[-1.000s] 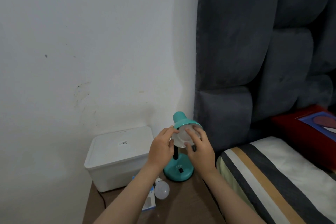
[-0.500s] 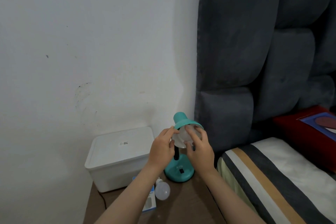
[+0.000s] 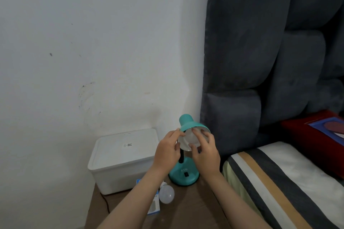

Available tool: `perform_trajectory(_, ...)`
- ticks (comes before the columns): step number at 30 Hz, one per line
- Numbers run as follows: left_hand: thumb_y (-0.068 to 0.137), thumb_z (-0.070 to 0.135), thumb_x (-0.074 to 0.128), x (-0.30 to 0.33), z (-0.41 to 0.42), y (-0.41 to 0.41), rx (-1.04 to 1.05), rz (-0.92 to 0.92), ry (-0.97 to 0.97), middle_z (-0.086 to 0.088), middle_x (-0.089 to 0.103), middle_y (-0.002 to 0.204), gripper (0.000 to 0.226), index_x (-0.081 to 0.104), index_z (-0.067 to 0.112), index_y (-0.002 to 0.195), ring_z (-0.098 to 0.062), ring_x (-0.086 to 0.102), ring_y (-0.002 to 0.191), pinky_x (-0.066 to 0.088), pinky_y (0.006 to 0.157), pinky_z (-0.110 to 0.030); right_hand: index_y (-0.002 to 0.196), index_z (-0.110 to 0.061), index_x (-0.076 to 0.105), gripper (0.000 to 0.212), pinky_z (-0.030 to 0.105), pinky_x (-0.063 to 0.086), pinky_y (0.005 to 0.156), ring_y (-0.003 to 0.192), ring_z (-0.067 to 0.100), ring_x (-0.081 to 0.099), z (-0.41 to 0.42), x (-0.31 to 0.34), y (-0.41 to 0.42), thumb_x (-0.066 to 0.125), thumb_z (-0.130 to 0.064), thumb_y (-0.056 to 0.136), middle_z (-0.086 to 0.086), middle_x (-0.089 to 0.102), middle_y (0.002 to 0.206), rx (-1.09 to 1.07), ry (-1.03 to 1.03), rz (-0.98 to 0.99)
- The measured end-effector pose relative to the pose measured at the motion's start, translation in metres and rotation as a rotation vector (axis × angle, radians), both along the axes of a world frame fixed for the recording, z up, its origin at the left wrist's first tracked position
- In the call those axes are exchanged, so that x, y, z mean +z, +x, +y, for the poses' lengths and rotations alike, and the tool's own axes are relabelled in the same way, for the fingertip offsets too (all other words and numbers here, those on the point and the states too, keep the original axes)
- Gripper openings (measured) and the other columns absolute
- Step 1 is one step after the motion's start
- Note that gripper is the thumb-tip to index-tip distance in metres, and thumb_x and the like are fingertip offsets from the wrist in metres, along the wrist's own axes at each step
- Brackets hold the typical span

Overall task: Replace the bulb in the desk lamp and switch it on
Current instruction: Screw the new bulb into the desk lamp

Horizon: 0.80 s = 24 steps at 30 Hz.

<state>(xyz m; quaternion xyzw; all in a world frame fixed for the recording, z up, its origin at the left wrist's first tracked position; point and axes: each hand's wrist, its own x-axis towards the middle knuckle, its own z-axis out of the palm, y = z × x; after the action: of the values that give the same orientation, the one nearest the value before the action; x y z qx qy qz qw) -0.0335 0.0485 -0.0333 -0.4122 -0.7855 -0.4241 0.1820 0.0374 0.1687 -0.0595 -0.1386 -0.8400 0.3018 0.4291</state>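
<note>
A white wall [image 3: 93,42] is filling the left of the view. A white lidded box [image 3: 121,158] is sitting against it on the brown nightstand [image 3: 186,214], with a small label on its lid. In front of the box, a blue-and-white carton [image 3: 155,208] is lying flat, partly hidden by the left forearm. A loose white bulb [image 3: 166,194] is lying on its side on the nightstand, touching the carton and near the lamp base.

The left hand [image 3: 167,151] is reaching to the left rim of the shade [image 3: 188,123], thumb and fingertips closed on that rim. The teal lamp [image 3: 184,174] is standing upright on its round base, just right of the box, with a black switch on the base facing the camera. The shade is tilting toward the camera, open mouth showing. A second white bulb [image 3: 190,137] is sitting inside the shade. The right hand [image 3: 206,151] is gripping this bulb, fingers curled over its top and thumb pressing its lower edge.

Right of the lamp, a dark grey padded headboard [image 3: 260,42] is rising against the wall. A striped pillow [image 3: 279,182] is lying below it, and a red cushion [image 3: 316,135] is resting behind the pillow at the far right.
</note>
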Motion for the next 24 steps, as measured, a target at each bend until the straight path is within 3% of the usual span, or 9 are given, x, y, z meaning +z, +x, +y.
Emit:
perform_trajectory(4,0.080,-0.006,0.056,-0.001,0.001,-0.001,0.000,-0.001,-0.001,0.002,0.063,0.112,0.038,0.061,0.017,0.109,-0.009,0.059,0.098,0.044,0.081,-0.007,0.125,-0.021,0.051,0.046,0.021,0.044,0.061,0.083,0.017,0.059,-0.004,0.003,-0.002,0.068,-0.029,0.083,0.002,0.051,0.112,-0.065,-0.129,-0.007)
perform_trajectory(6,0.080,-0.006,0.056,0.000,0.001,0.000,-0.004,-0.003,0.004,0.001,0.063,0.111,0.038,0.060,0.017,0.109,-0.011,0.060,0.096,0.050,0.082,-0.017,0.125,-0.021,0.050,0.046,0.023,0.044,0.062,0.085,0.017,0.057,-0.008,0.005,-0.001,0.067,-0.031,0.083,0.003,0.050,0.112,-0.071,-0.141,-0.015)
perform_trajectory(10,0.078,-0.004,0.058,0.004,-0.001,0.001,-0.022,-0.063,0.007,0.001,0.063,0.112,0.039,0.059,0.018,0.110,-0.012,0.060,0.096,0.052,0.085,-0.027,0.127,-0.020,0.049,0.046,0.024,0.043,0.064,0.083,0.014,0.053,-0.010,0.011,0.001,0.065,-0.025,0.084,0.006,0.050,0.113,-0.054,-0.148,-0.021)
perform_trajectory(14,0.082,0.006,0.060,0.005,-0.011,0.012,-0.055,-0.200,0.046,0.004,0.060,0.124,0.038,0.057,0.021,0.117,-0.006,0.055,0.109,0.045,0.096,-0.019,0.130,-0.017,0.049,0.047,0.013,0.040,0.056,0.069,0.013,0.058,-0.017,0.008,0.010,0.062,-0.014,0.085,0.005,0.045,0.115,-0.044,-0.074,0.031)
perform_trajectory(16,0.084,0.008,0.059,0.000,-0.022,0.019,0.002,-0.218,0.061,0.005,0.060,0.122,0.036,0.057,0.019,0.118,-0.002,0.051,0.106,0.040,0.094,-0.014,0.122,-0.013,0.055,0.040,0.015,0.046,0.054,0.066,0.011,0.056,-0.026,0.000,0.016,0.062,-0.008,0.083,0.004,0.047,0.106,-0.026,-0.010,0.105)
perform_trajectory(19,0.085,0.011,0.058,-0.015,-0.051,0.017,0.116,-0.218,0.043,0.001,0.060,0.118,0.033,0.056,0.016,0.118,-0.006,0.051,0.107,0.040,0.095,-0.018,0.103,-0.009,0.062,0.020,0.021,0.052,0.064,0.074,0.009,0.054,-0.045,-0.012,0.017,0.057,-0.009,0.084,0.001,0.050,0.094,0.099,0.125,0.179)
perform_trajectory(22,0.083,0.012,0.059,-0.033,-0.092,0.005,0.241,-0.257,0.007,-0.002,0.058,0.117,0.034,0.056,0.015,0.117,-0.015,0.052,0.112,0.039,0.095,-0.020,0.093,-0.007,0.063,0.011,0.018,0.049,0.069,0.079,0.009,0.053,-0.070,-0.019,0.003,0.059,-0.008,0.082,0.002,0.054,0.090,0.244,0.194,0.137)
perform_trajectory(24,0.080,0.015,0.063,-0.041,-0.122,-0.004,0.359,-0.249,-0.001,-0.005,0.055,0.117,0.033,0.058,0.015,0.113,-0.021,0.051,0.114,0.038,0.093,-0.023,0.098,-0.008,0.063,0.017,0.024,0.052,0.074,0.085,0.010,0.054,-0.085,-0.018,-0.012,0.062,-0.006,0.080,0.003,0.053,0.096,0.295,0.147,0.058)
